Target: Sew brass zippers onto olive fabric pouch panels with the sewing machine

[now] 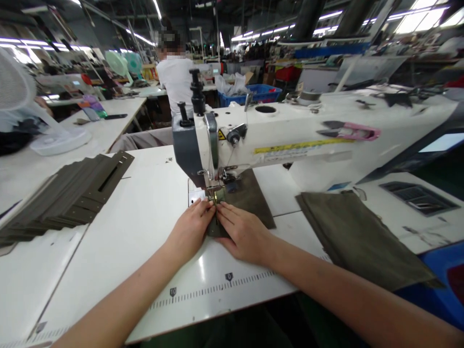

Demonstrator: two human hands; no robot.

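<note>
An olive fabric piece (250, 195) lies under the needle and presser foot (213, 193) of a white sewing machine (268, 125). My left hand (192, 224) presses on its left edge, fingers together and bent, tips close to the foot. From the right, my right hand (244, 229) grips the same work, its fingers close together and its thumb low near the front edge. A narrow part of the fabric with a dark slot shows between the hands. The fingertips partly hide the stitching spot.
Stacked olive pieces with slots (83, 193) lie at left. Folded olive fabric (355, 232) rests at right, by a blue bin (442, 270). Pink-handled thread snips (350, 130) sit on the machine arm. A white fan (54, 135) stands at left; a person in white (176, 82) is beyond.
</note>
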